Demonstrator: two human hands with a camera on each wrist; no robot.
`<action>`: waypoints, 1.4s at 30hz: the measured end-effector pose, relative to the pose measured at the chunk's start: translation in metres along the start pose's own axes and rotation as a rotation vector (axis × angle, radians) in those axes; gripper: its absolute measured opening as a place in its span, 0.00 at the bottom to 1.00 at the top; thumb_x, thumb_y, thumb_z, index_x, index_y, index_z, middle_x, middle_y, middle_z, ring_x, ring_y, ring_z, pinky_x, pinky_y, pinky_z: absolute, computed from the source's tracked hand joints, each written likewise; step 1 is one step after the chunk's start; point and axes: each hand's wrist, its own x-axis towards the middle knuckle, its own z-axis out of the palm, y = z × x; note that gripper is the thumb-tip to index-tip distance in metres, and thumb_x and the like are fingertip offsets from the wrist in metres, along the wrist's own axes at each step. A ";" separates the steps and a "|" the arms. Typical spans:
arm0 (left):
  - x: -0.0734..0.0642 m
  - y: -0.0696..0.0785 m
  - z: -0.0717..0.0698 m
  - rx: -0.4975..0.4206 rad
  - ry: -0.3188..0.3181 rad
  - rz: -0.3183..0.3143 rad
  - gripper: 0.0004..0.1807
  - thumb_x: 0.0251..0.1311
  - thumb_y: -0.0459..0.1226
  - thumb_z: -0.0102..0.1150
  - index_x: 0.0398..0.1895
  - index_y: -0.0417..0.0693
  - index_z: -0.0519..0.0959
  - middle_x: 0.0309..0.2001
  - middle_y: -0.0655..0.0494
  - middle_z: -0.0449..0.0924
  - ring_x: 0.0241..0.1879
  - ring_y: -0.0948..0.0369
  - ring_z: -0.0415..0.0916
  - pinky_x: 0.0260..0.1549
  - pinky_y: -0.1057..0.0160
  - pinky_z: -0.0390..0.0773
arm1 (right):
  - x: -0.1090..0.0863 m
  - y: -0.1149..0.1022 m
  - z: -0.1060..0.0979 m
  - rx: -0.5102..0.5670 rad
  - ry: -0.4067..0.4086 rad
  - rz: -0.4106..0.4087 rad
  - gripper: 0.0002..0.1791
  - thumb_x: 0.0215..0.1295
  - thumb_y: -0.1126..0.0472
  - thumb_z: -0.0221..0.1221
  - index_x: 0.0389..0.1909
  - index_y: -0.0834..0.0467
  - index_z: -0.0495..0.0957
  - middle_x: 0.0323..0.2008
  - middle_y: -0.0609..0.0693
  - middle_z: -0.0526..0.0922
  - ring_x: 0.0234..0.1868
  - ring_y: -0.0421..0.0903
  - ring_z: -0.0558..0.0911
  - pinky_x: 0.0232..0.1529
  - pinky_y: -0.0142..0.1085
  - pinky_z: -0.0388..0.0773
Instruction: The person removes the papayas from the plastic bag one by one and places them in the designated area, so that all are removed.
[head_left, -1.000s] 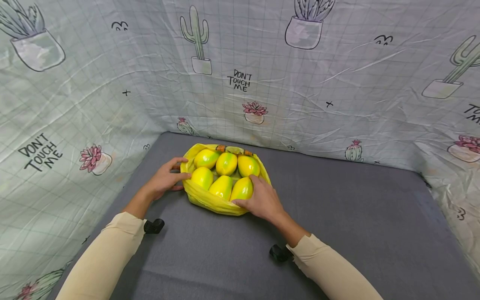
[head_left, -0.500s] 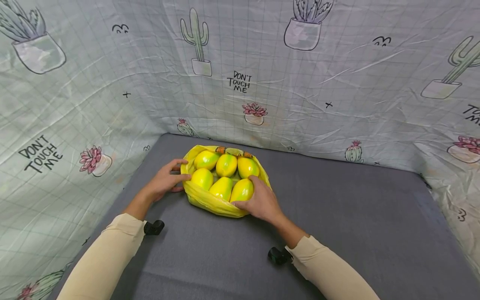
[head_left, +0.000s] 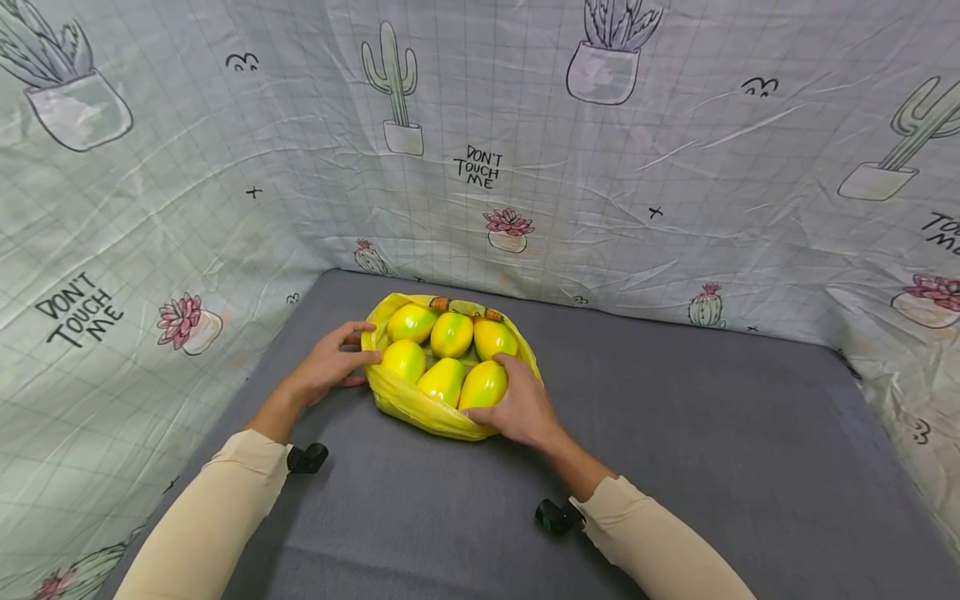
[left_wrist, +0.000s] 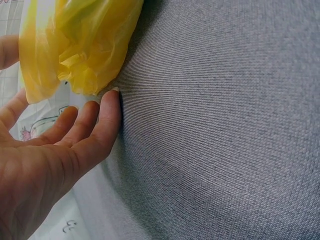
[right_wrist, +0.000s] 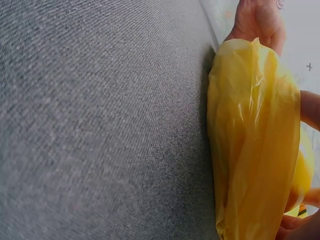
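A yellow plastic bag [head_left: 412,407] sits with its mouth spread on the grey surface, several glossy yellow-green mangoes [head_left: 451,335] inside it. At its left side, my left hand [head_left: 330,358] holds the rim between thumb and index finger; the other fingers [left_wrist: 82,125] hang loosely below, beside the bag. My right hand [head_left: 522,404] is at the lower right of the bag. Its thumb reaches in over the near rim and its index finger lies along the far side of the lower-right mango [head_left: 483,385], pinching it. The bag wall hides the thumb tip in the right wrist view.
A grey cloth-covered table [head_left: 675,433] extends to the right and in front of the bag. White grid-patterned curtains [head_left: 585,208] with cactus prints stand behind and on both sides. An orange-and-brown printed strip [head_left: 466,308] lies along the far rim of the bag.
Both hands keep their places on the bag and the mango. The whole head view has slid slightly, with the scene a little lower in the picture.
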 end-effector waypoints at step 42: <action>-0.003 -0.001 0.000 0.006 0.014 0.004 0.37 0.73 0.44 0.62 0.80 0.50 0.58 0.77 0.34 0.55 0.67 0.42 0.71 0.56 0.49 0.85 | 0.008 -0.008 -0.034 0.358 -0.028 0.120 0.52 0.52 0.53 0.79 0.79 0.44 0.65 0.74 0.55 0.68 0.64 0.56 0.77 0.59 0.48 0.82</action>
